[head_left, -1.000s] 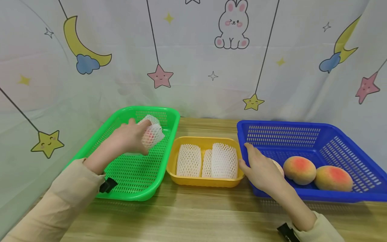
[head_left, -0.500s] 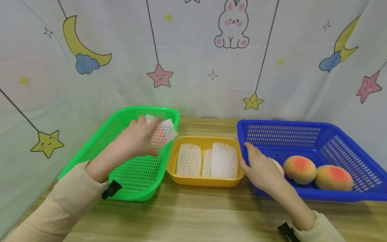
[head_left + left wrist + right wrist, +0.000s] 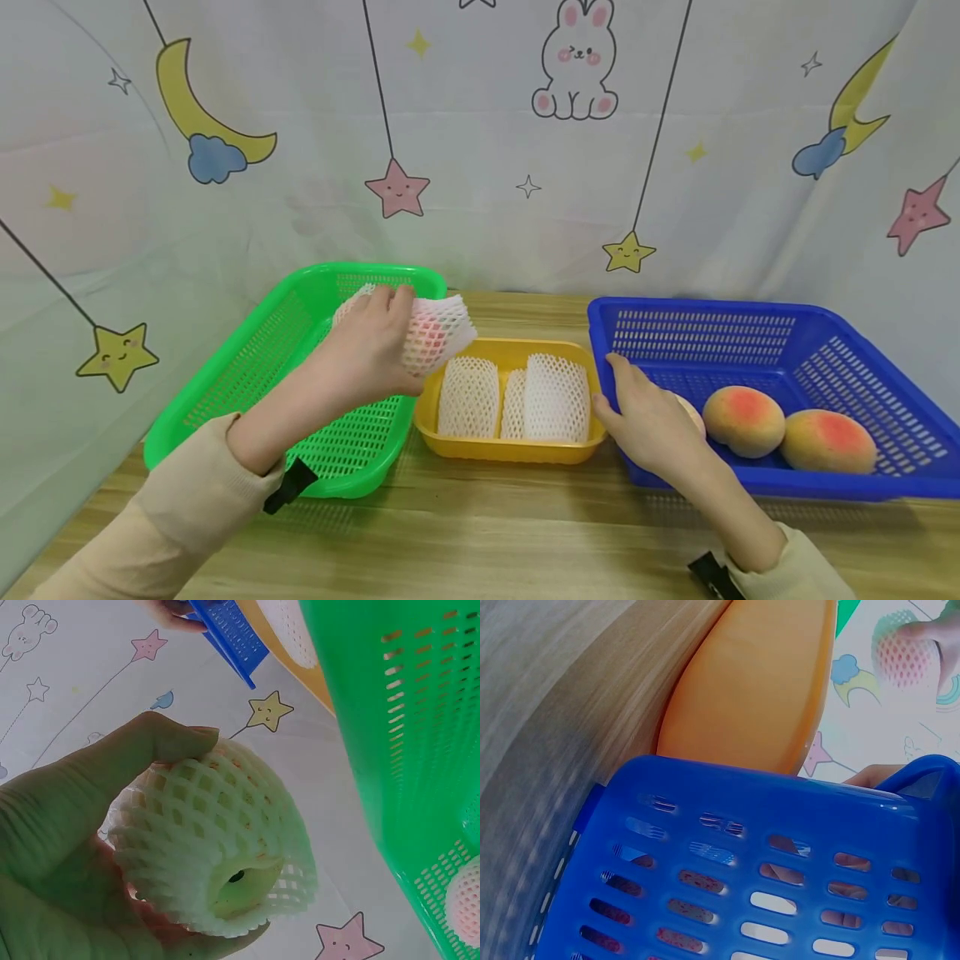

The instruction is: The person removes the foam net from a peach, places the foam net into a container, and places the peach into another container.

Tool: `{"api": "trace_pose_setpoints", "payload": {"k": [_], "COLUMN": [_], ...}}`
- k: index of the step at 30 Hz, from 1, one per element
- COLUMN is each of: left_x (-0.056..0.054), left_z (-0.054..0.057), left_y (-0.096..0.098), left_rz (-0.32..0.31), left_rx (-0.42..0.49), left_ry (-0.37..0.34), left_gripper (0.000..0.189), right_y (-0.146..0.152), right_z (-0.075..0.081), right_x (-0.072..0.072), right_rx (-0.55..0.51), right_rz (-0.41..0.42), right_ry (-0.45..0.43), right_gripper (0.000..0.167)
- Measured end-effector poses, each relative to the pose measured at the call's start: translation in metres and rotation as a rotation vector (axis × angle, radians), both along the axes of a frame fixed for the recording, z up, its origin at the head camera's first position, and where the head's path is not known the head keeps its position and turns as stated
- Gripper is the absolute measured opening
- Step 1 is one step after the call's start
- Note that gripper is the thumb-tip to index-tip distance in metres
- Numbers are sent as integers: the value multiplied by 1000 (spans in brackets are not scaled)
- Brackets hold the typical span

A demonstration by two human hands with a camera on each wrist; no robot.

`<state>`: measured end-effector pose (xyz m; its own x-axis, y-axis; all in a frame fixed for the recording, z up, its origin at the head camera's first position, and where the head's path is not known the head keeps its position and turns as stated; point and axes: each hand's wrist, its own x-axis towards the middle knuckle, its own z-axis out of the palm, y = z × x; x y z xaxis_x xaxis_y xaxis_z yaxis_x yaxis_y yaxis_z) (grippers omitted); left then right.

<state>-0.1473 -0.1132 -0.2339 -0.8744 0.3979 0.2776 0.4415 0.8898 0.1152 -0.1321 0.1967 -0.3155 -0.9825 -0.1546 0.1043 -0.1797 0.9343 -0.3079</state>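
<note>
My left hand [image 3: 371, 346] grips a peach [image 3: 437, 332] wrapped in a white foam net sleeve, held above the right rim of the green basket [image 3: 168, 442]. In the left wrist view, thumb and fingers curl round the netted peach [image 3: 217, 832], and its bare end shows through the sleeve's opening. My right hand [image 3: 652, 421] lies over the left rim of the blue basket [image 3: 900, 492], fingers fairly straight, with a partly hidden peach [image 3: 692, 414] beside it. The right wrist view shows that hand only in pieces through the blue basket's slots [image 3: 780, 874].
Between the baskets, a yellow tray [image 3: 510, 452] holds foam net sleeves [image 3: 557, 400]. Two bare peaches [image 3: 742, 421] lie in the blue basket. Another netted item [image 3: 465, 904] sits in the green basket. A white printed cloth [image 3: 487, 233] hangs behind the wooden table [image 3: 480, 533].
My left hand has moved right with the netted peach, from over the green basket's inside to its right rim by the yellow tray. The right hand has stayed in place.
</note>
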Motion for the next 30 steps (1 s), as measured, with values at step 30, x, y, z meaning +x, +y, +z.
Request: {"api": "trace_pose_setpoints", "payload": {"k": [30], "left_x": [23], "left_z": [-24], "left_y": [41], "left_rz": [-113], "left_rx": [136], "left_ry": [85], "left_gripper": [99], "right_y": [0], "right_z": [0], "right_x": [0], "right_rx": [9], "right_rz": [1], "right_ry": [1], "right_gripper": [61]}}
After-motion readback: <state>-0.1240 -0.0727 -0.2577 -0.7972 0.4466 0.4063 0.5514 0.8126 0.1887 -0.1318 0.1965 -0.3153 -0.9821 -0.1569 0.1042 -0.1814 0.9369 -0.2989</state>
